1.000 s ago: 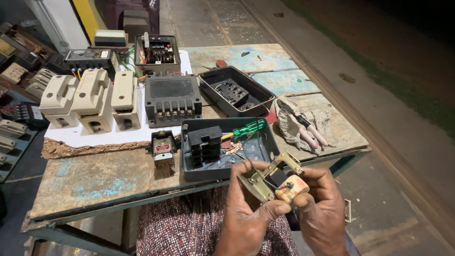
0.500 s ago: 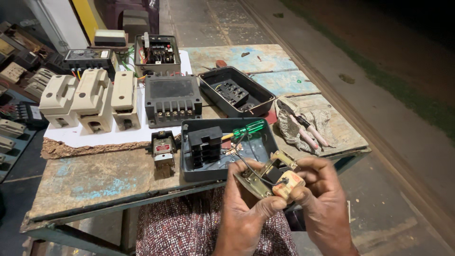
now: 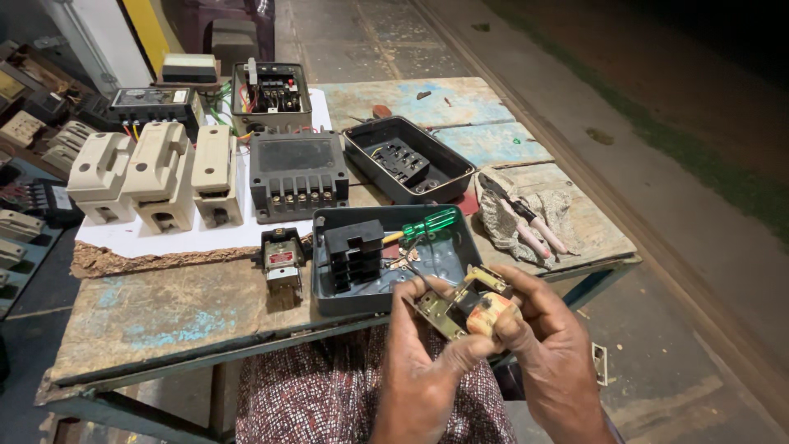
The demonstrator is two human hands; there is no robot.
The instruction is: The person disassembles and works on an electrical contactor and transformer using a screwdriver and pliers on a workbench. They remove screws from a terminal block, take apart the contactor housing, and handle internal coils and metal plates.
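while both hands grip small coil assembly, left hand holds frame firm, right hand pinches coil; better keep it level above tabletop.

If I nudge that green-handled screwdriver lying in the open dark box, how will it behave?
The green-handled screwdriver looks stiff and light. Its rounded handle probably rolls easily, but it leans against the black terminal block inside the box, so the walls should likely stop it.

Artificial light from above brightens the tabletop evenly, with soft shadows. The far right ground falls into darkness. Focus is sharp; straight edges bow slightly towards the frame corners.
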